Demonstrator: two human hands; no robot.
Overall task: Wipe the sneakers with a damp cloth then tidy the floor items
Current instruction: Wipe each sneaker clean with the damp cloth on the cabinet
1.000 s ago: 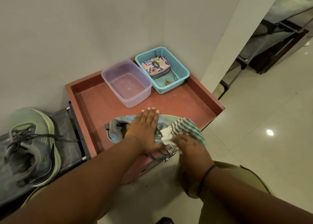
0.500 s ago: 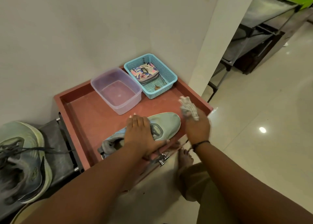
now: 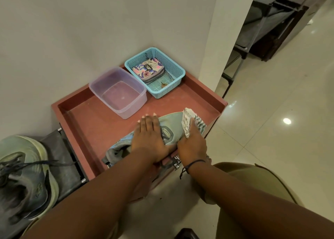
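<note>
I see my left hand (image 3: 148,135) lying flat in the middle of the frame, fingers straight and close together, pressing down on the upper of a pale green sneaker (image 3: 170,125). The sneaker lies on its side along the near edge of the red surface (image 3: 94,123), toe pointing toward the right of the frame, heel opening toward the lower left. My right hand (image 3: 192,144) sits just right of the left one, fingers curled round a bunched cloth (image 3: 188,123), white with green stripes, which it holds against the toe end of the sneaker. A dark cord is round that wrist.

Further up the frame, on the same red surface with its raised rim, a clear purple-tinted tub (image 3: 118,91) stands with a shallow layer of water in it. Just right of it, in the corner by the wall, a blue mesh basket (image 3: 178,69) holds a flowered pouch (image 3: 148,69) and a small brown scrap I cannot identify.

At the lower left of the frame the second sneaker (image 3: 23,177) lies on a dark rack (image 3: 61,164) beside the red surface, sole edge yellowish green, dark laces trailing to the right. It is well apart from both hands.

The right half of the frame is glossy pale tiled floor (image 3: 271,130) with a bright light reflection. At the upper right a dark metal-framed shelf unit (image 3: 267,28) stands beyond a white wall corner.
</note>
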